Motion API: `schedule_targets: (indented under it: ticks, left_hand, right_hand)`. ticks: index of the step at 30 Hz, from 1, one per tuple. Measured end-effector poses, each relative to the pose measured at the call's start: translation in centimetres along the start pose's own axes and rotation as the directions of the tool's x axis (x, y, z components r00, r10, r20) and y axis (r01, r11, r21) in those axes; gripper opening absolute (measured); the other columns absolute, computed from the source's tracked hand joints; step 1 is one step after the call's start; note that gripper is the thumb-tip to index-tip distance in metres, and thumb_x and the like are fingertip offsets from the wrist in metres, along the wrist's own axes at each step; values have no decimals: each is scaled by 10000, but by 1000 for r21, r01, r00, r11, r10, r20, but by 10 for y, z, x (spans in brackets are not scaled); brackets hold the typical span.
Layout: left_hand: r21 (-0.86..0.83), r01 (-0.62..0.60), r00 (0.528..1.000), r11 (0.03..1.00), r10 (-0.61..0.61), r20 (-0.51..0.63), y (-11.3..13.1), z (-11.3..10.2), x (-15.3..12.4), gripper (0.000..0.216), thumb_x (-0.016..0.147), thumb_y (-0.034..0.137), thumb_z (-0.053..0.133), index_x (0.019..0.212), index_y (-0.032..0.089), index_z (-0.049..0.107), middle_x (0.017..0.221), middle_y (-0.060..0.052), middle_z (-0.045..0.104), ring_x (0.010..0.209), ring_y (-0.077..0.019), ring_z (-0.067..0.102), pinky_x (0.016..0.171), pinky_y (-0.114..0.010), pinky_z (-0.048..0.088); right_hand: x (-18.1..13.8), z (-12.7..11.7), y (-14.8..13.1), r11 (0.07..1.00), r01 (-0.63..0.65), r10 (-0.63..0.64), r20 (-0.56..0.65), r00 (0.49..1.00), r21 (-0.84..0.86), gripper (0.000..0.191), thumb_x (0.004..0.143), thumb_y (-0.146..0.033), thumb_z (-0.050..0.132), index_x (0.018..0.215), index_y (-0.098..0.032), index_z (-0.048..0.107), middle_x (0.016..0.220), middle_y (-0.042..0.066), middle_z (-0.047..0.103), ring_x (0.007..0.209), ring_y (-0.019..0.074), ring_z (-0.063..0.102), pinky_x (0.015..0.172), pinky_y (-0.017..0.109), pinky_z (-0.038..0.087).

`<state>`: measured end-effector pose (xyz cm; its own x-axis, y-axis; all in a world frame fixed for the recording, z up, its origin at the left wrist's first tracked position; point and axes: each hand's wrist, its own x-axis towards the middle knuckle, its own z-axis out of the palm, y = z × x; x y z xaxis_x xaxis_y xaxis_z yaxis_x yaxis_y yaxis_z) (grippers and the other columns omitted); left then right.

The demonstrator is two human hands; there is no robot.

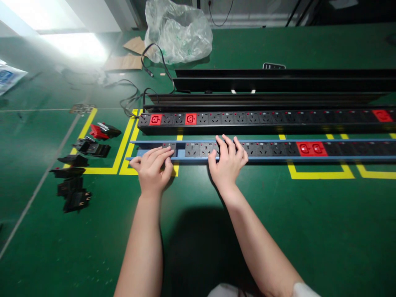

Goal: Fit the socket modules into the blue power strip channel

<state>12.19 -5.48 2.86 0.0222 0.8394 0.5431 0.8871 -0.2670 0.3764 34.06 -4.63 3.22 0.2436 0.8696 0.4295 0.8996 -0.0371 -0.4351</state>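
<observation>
A long blue metal rail (266, 158) lies across the green bench, holding a row of black socket modules (256, 149) and a red module with two inlets (312, 149). My left hand (151, 170) rests flat over the rail's left end, its fingertips on a black module. My right hand (227, 161) sits on the sockets further along, with its fingers arched and apart. Neither hand closes around anything. Behind the rail lies a black power strip (247, 119) with red outlets. Part of the rail is hidden under my hands.
Loose black and red modules (74, 181) lie in a pile left of my hands. Long black channels (278, 81) stretch along the back. Black cables (131, 93), cardboard scraps (123, 62) and a clear plastic bag (177, 31) lie beyond. Yellow tape lines (102, 170) mark the bench.
</observation>
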Motion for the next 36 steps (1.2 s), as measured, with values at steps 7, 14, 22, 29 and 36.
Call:
schedule_targets:
  ticks: [7, 14, 22, 29, 36]
  left_hand:
    - [27, -98, 993, 995, 100, -68, 1, 0, 0, 246, 968, 260, 611, 1114, 277, 809, 1189, -62, 793, 1074, -250, 726, 969, -446, 316]
    - [29, -94, 995, 995, 95, -42, 3, -1, 2, 222, 977, 260, 599, 1091, 249, 789, 1172, -66, 802, 1098, -247, 734, 975, -437, 312]
    - [44, -159, 985, 986, 162, -65, 2, -2, 1, 227, 966, 232, 620, 1118, 246, 788, 1191, -71, 794, 1063, -239, 738, 935, -430, 331]
    - [51, -196, 975, 979, 200, -94, 0, -1, 2, 251, 945, 203, 638, 1129, 253, 803, 1182, -62, 793, 1052, -225, 748, 924, -417, 349]
    - [8, -181, 980, 983, 181, -78, -1, -2, 1, 257, 937, 232, 628, 1130, 247, 798, 1178, -68, 796, 1068, -240, 755, 937, -415, 361]
  right_hand:
    - [0, 2, 1, 1000, 5, -5, -10, 1000, -4, 429, 983, -333, 519, 1367, -270, 699, 1449, 65, 687, 1455, 294, 481, 1178, 481, 297]
    - [-1, 3, 2, 999, 7, -6, -28, 1000, 32, 424, 979, -333, 528, 1357, -264, 706, 1450, 46, 691, 1463, 286, 475, 1187, 473, 285]
    - [0, 3, 1, 999, 2, -1, -19, 1000, 34, 427, 977, -329, 533, 1364, -267, 701, 1450, 48, 689, 1463, 288, 477, 1193, 479, 279]
    - [-1, 3, 2, 1000, 4, -4, -19, 1000, 29, 425, 973, -325, 539, 1361, -267, 702, 1450, 50, 689, 1464, 290, 478, 1190, 477, 284]
    - [-1, 3, 2, 999, 11, -10, -33, 999, 33, 422, 975, -326, 538, 1361, -267, 698, 1452, 35, 690, 1462, 278, 479, 1190, 465, 280]
